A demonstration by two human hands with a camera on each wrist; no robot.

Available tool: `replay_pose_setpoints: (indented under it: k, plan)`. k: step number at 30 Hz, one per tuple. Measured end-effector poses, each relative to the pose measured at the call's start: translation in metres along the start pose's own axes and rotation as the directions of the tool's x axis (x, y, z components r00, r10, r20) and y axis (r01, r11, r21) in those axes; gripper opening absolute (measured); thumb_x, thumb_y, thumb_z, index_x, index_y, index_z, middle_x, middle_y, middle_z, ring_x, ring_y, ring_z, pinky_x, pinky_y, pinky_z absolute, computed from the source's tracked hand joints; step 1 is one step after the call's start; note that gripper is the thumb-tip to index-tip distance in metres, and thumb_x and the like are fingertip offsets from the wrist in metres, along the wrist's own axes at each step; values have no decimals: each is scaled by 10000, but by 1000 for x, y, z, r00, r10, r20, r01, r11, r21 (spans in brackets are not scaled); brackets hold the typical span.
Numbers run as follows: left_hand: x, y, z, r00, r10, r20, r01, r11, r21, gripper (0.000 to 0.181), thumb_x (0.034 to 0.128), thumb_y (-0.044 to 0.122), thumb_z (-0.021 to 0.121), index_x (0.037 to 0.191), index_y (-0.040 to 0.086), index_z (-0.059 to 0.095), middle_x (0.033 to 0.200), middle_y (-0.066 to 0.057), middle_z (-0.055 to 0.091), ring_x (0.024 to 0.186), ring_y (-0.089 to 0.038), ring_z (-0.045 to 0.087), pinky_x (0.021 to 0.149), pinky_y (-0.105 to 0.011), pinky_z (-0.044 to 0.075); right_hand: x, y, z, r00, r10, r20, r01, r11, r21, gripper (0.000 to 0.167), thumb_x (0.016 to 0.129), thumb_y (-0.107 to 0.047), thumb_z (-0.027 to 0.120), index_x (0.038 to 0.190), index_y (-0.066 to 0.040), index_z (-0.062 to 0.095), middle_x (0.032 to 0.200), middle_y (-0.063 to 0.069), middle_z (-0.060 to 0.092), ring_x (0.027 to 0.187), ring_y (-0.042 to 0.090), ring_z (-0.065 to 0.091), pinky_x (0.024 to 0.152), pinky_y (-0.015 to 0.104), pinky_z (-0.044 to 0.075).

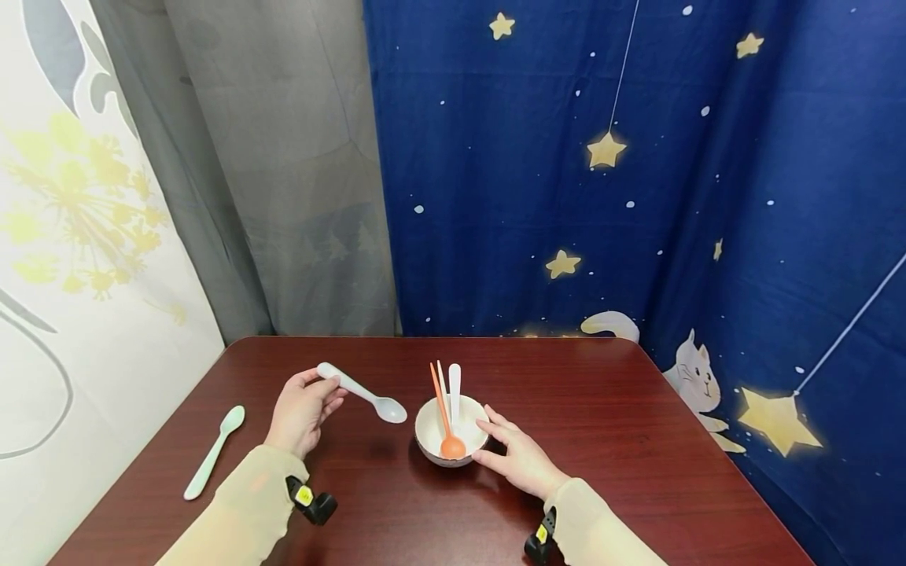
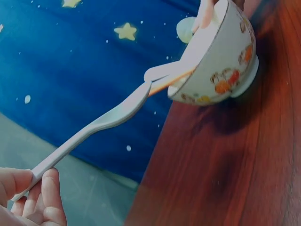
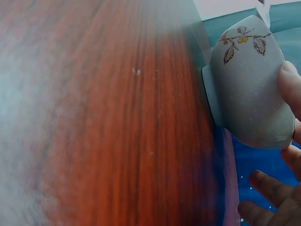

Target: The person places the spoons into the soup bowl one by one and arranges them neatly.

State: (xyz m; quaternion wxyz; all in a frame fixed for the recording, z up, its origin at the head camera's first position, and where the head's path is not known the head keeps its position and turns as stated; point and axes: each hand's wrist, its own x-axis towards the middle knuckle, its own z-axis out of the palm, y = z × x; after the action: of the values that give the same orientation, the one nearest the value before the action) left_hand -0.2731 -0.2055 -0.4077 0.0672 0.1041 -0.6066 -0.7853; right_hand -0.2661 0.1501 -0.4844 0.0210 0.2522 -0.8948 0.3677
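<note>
Left hand (image 1: 300, 410): grip clamped on the handle of a pale grey, long-handled spoon (image 1: 385, 408), held above the reddish-brown, wood-grained bench (image 1: 602, 393) beside a round white bowl (image 1: 428, 430). Right hand (image 1: 522, 460): grip spread apart, digits touching the bowl's rim. A slender orange spoon (image 1: 453, 448) leans inside the bowl.

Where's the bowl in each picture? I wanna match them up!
Head: the bowl is below the middle, with spoons in it.
Left wrist: the bowl is at the top right.
Right wrist: the bowl is at the upper right.
Shared landmark: the red-brown table.
</note>
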Motion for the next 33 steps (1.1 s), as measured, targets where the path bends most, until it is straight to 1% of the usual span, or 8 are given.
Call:
replay_pose_setpoints:
  k: [4, 10, 14, 20, 27, 33]
  plan:
    - [3, 1, 14, 1000, 8, 18, -8, 1000, 6, 357, 930, 41, 613, 1235, 16, 429, 795, 2, 660, 669, -75, 662, 664, -210, 551, 0, -1, 0, 1000, -1, 0, 1, 1000, -1, 623, 885, -452, 660, 1380, -96, 529, 1542, 63, 320, 1401, 243, 303, 1085, 478, 312]
    - [5, 2, 32, 998, 27, 53, -29, 999, 34, 421, 924, 34, 615, 1281, 3, 392, 844, -7, 665, 716, -89, 669, 686, -211, 549, 1, -1, 0, 1000, -16, -10, 16, 1000, -7, 621, 891, -446, 657, 1366, -66, 537, 1531, 105, 331, 1390, 270, 321, 1074, 501, 318]
    - [7, 1, 42, 997, 24, 70, -28, 998, 60, 428, 919, 15, 614, 1285, 4, 392, 847, 6, 679, 717, -86, 666, 671, -203, 545, 1, 0, 0, 1000, -14, -14, 14, 1000, -12, 624, 889, -451, 658, 1367, -70, 537, 1532, 87, 335, 1389, 264, 325, 1072, 498, 321]
    - [10, -6, 56, 997, 26, 79, -35, 994, 105, 422, 906, 7, 625, 1269, -7, 411, 851, -21, 682, 708, -109, 662, 651, -212, 546, 0, -2, 0, 1000, -8, -6, 8, 1000, -18, 622, 889, -453, 656, 1374, -84, 534, 1537, 52, 326, 1389, 269, 324, 1070, 499, 326]
    - [13, -14, 69, 996, 11, 85, -25, 987, 162, 404, 906, 24, 636, 1258, -9, 440, 916, -82, 681, 747, -162, 663, 683, -252, 559, 0, -3, -1, 1000, -5, -3, 5, 1000, -15, 620, 890, -450, 656, 1378, -88, 530, 1538, 82, 322, 1391, 277, 319, 1069, 508, 323]
    - [14, -23, 79, 995, -6, 102, -16, 977, 211, 384, 888, 1, 645, 1228, -11, 467, 927, -120, 674, 791, -230, 670, 648, -249, 552, 0, -3, -1, 1000, -6, 0, 6, 1000, -6, 625, 890, -453, 656, 1380, -86, 528, 1538, 94, 321, 1390, 279, 320, 1067, 514, 322]
